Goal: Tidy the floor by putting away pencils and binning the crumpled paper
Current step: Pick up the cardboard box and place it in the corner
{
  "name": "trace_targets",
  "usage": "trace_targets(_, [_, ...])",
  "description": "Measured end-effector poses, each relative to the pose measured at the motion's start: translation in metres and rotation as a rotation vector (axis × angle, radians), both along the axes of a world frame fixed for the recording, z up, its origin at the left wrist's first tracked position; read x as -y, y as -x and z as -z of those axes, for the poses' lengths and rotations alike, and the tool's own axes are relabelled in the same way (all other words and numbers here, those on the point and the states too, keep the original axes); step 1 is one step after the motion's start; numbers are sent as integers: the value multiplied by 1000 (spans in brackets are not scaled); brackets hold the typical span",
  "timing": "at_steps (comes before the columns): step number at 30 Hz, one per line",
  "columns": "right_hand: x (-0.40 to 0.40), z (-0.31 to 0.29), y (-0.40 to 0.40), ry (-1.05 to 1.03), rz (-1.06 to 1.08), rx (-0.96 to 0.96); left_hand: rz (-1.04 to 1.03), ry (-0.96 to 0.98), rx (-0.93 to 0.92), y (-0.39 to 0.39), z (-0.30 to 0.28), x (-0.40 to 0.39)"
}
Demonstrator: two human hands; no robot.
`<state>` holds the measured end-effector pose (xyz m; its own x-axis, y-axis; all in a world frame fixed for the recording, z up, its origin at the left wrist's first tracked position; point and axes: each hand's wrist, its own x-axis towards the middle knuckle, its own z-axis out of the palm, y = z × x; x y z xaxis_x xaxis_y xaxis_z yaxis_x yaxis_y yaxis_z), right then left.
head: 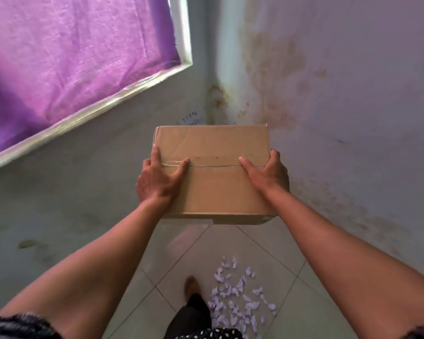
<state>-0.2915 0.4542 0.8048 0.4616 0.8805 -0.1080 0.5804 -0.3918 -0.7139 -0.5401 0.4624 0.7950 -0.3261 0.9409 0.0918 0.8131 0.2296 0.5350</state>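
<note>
I hold a brown cardboard box (213, 148) at chest height with both hands, its taped seam facing me. My left hand (158, 181) grips the box's left side with the thumb across the seam. My right hand (267, 174) grips the right side the same way. On the tiled floor below lie several crumpled bits of pale purple paper (238, 297), scattered to the right of my foot (191, 286). No pencils are in view.
I stand facing a room corner (214, 94) with stained grey walls. A window with a purple curtain (66, 50) fills the upper left. White floor tiles (220, 250) run under the box.
</note>
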Motion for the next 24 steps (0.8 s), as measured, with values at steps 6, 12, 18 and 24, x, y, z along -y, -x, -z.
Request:
trace_targets(6, [-91, 6, 37, 41, -60, -9, -60, 31, 4, 36, 5, -75])
trace_targets(12, [-181, 7, 52, 55, -100, 37, -106, 40, 27, 51, 7, -150])
trace_targets(18, [-266, 28, 30, 76, -196, 103, -220, 80, 87, 27, 29, -213])
trace_targets(24, [-339, 55, -13, 90, -338, 168, -350, 103, 109, -29, 51, -258])
